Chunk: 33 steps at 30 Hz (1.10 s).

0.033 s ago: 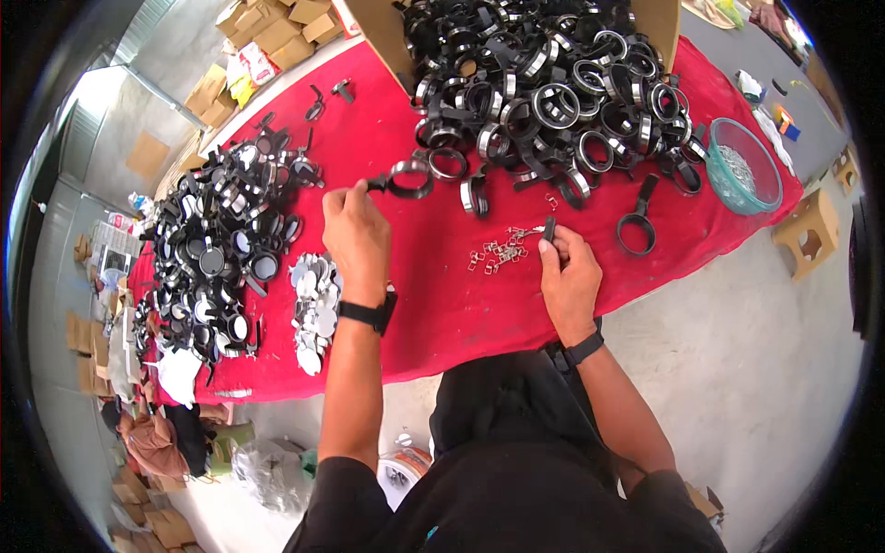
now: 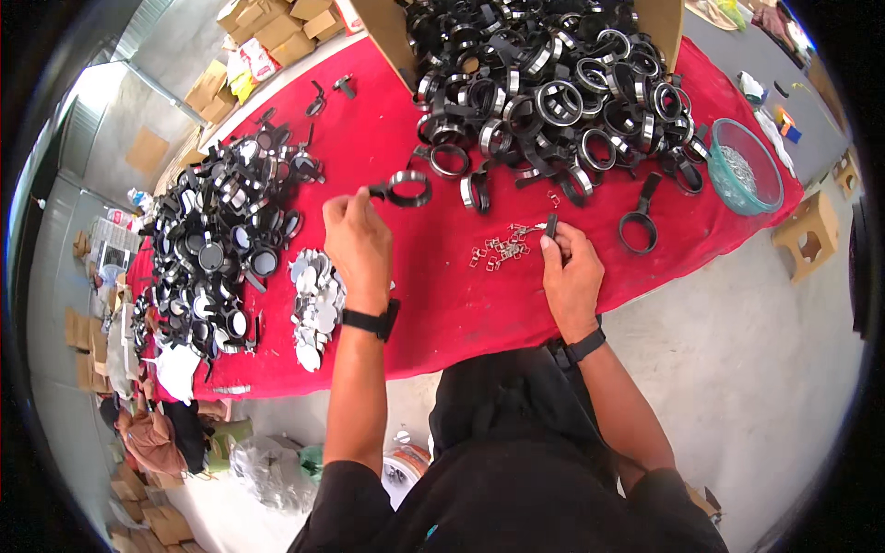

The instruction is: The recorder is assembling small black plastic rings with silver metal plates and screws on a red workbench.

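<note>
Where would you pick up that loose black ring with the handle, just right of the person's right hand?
Probably by its slim handle, pinched from above: that straight part juts clear of the round ring, with bare red cloth on either side.

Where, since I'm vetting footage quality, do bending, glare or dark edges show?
Head view: black corners, and the red cloth curving along its near edge; same head view: the bright patch at upper left looking washed out, the pile of rings glinting on its silver rims.
</note>
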Available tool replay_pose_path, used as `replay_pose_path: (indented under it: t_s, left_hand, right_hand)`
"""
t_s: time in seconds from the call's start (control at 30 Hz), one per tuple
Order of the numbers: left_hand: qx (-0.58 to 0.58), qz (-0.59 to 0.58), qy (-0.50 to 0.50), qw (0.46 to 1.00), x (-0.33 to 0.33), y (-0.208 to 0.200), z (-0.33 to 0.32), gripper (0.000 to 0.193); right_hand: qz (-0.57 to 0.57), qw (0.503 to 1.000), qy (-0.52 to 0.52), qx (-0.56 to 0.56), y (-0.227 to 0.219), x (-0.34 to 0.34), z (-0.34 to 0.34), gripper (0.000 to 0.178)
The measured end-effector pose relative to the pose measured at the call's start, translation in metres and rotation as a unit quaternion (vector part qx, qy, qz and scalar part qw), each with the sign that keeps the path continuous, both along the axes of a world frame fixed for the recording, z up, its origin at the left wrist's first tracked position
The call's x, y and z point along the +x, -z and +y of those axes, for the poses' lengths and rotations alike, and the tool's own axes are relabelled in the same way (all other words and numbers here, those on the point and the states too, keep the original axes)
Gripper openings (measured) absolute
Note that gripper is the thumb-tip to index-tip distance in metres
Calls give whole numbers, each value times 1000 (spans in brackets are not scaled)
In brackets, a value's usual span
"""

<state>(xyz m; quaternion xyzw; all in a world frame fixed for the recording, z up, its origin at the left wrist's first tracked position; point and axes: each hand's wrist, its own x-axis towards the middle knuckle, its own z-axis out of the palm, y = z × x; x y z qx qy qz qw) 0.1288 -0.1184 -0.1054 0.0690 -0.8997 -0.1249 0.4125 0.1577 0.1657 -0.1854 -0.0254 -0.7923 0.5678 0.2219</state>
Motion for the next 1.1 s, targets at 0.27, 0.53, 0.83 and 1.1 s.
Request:
replay_pose_path:
  t_s: [0.27, 0.53, 0.83, 1.1]
  left_hand:
    - [210, -124, 23, 970, 121, 27, 41, 20]
    - [289, -255, 86, 919, 137, 35, 41, 18]
    - [199, -253, 119, 939, 171, 24, 19, 16]
    - [47, -303, -121, 944, 222, 22, -64, 55]
  right_hand:
    - [70, 961, 30, 266, -6, -12, 28, 28]
    - [-37, 992, -50, 108, -36, 27, -22, 29]
    - [-144, 957, -251, -21, -17, 66, -106, 34]
    - [-21, 972, -183, 143, -12, 50, -86, 33]
